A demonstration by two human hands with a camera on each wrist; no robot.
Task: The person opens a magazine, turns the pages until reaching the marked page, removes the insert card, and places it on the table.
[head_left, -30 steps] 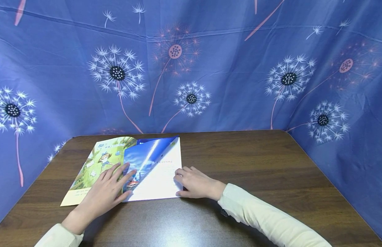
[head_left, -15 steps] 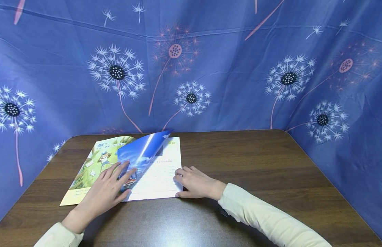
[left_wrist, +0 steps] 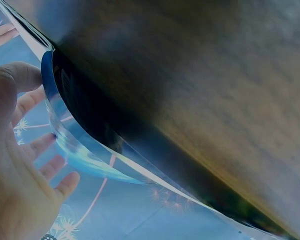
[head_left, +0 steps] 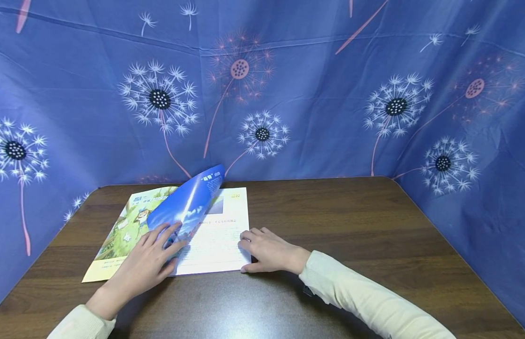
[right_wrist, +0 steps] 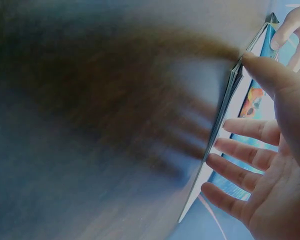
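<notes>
A magazine lies spread on the table, its illustrated green-and-yellow page [head_left: 118, 235] at left and a white text page [head_left: 222, 249] at right. Between them a glossy blue page [head_left: 182, 205] stands bowed, its top corner tipped up and leftward. My left hand [head_left: 143, 261] lies along the fold, fingers spread and touching the blue page's lower part. In the left wrist view that page [left_wrist: 52, 100] curves past the thumb and fingers. At the magazine's right edge my right hand [head_left: 273, 252] rests, fingertips on the white page; the right wrist view shows its extended fingers [right_wrist: 240, 170] along that edge.
The magazine sits on the left half of a dark brown wooden table [head_left: 347, 226]. Behind and beside the table hangs a blue cloth [head_left: 322, 103] printed with dandelions. Light glares off the table's front.
The blue page has swung leftward and its top corner has lifted, baring more of the white page. Both hands have stayed nearly in place.
</notes>
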